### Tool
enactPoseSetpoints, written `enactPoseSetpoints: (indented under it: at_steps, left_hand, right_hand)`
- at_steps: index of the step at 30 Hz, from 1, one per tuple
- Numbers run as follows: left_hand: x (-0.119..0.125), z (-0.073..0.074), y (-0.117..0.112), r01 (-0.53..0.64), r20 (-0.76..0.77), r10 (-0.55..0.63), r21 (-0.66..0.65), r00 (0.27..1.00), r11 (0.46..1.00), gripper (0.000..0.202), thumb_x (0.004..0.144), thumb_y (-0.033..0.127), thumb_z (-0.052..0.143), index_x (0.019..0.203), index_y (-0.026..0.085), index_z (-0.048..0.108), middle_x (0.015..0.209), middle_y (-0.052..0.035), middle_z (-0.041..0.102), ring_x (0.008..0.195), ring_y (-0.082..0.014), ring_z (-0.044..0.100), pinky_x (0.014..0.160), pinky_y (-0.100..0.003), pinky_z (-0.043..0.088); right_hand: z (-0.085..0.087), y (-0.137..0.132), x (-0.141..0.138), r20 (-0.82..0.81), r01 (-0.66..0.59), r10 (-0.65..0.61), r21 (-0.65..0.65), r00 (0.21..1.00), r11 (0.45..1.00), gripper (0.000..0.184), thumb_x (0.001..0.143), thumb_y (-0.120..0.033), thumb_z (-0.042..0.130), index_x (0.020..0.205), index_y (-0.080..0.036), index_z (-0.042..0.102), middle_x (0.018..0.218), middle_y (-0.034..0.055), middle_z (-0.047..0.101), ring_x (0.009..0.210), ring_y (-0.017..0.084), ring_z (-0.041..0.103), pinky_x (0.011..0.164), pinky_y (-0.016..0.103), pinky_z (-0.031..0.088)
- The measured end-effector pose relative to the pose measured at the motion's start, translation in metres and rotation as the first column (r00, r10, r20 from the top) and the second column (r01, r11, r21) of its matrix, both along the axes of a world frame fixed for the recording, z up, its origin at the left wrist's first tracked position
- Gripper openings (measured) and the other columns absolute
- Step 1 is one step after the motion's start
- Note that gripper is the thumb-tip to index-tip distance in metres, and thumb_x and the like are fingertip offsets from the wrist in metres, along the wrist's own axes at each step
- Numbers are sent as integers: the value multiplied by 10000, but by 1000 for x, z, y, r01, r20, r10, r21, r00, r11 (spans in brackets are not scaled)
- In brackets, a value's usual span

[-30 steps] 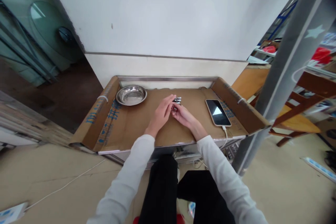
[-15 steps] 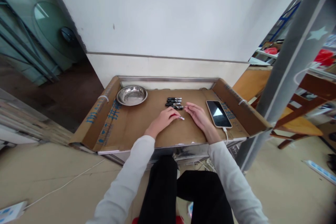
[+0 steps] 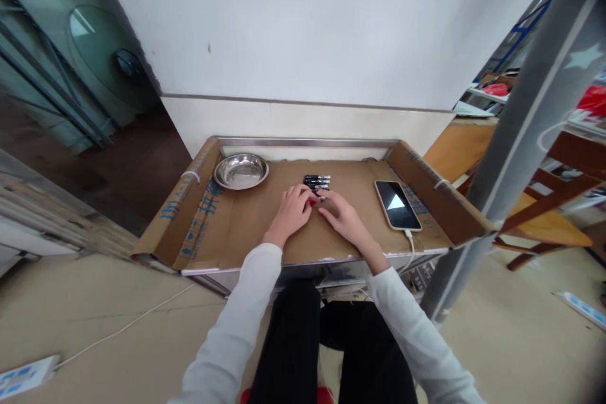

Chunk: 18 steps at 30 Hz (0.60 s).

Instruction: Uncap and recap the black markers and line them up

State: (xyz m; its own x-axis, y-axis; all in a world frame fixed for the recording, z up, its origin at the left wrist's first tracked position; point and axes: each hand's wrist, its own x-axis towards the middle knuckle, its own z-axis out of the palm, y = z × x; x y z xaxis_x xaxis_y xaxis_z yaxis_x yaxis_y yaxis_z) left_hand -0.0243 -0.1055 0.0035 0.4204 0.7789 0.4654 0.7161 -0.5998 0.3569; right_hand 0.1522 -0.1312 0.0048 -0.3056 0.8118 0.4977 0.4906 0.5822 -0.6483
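A short row of small black cylinders with silver tips point(image 3: 317, 181) lies on the cardboard-covered table point(image 3: 246, 221) near its middle. My left hand point(image 3: 293, 209) and my right hand point(image 3: 338, 213) meet just in front of that row, fingertips together over its near end. The fingers of both are curled and pressed close, and what they pinch is too small to make out. White sleeves cover both of my arms.
A round steel dish point(image 3: 240, 171) sits at the table's back left. A phone point(image 3: 398, 204) on a white cable lies at the right. Raised cardboard flaps line both sides. A grey post point(image 3: 516, 113) and wooden furniture stand to the right.
Half a second ago my hands were apart, the left holding a small silver-tipped piece. Now both have come together at the near end of the black row.
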Motion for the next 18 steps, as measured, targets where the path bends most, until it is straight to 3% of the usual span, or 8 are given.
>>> enactPoseSetpoints:
  at_steps: [3, 5, 7, 11, 18]
  left_hand:
    - [-1, 4, -4, 54, 12, -54, -13, 998, 998, 239, 824, 133, 456, 997, 224, 593, 1054, -50, 550, 989, -204, 492, 879, -369, 390]
    - [-1, 5, -6, 92, 8, -92, -13, 996, 996, 216, 817, 154, 478, 984, 227, 594, 1024, -46, 559, 965, -204, 502, 864, -366, 399]
    - [-2, 5, -8, 101, 18, -101, -15, 995, 995, 200, 820, 157, 473, 966, 227, 592, 999, -41, 572, 949, -200, 515, 855, -359, 407]
    - [-2, 4, -14, 101, 33, -100, -31, 994, 994, 150, 843, 207, 470, 945, 221, 579, 978, -42, 588, 927, -198, 538, 842, -353, 423]
    - [0, 0, -13, 192, 9, -192, -54, 981, 980, 128, 845, 289, 527, 930, 208, 579, 946, -39, 595, 909, -195, 543, 858, -352, 436]
  right_hand:
    - [-1, -2, 6, -8, 166, -166, 34, 986, 986, 255, 891, -251, 429, 1103, -219, 566, 1097, 90, 574, 1043, 204, 540, 931, 388, 425]
    - [-4, -2, 9, 11, 208, -208, -2, 978, 978, 231, 887, -235, 408, 1021, -206, 595, 995, 83, 568, 888, 188, 565, 824, 353, 462]
    - [-8, -2, 9, 61, 186, -185, -21, 981, 982, 220, 864, -209, 419, 978, -203, 607, 941, 71, 560, 827, 180, 557, 785, 335, 457]
    - [-13, 0, 8, 150, 123, -124, 9, 981, 992, 237, 769, -154, 485, 979, -197, 587, 956, 63, 574, 923, 208, 530, 840, 358, 413]
    - [-14, 1, 10, 170, 151, -148, -3, 974, 989, 320, 675, -88, 483, 971, -194, 543, 900, 43, 608, 859, 206, 525, 809, 354, 392]
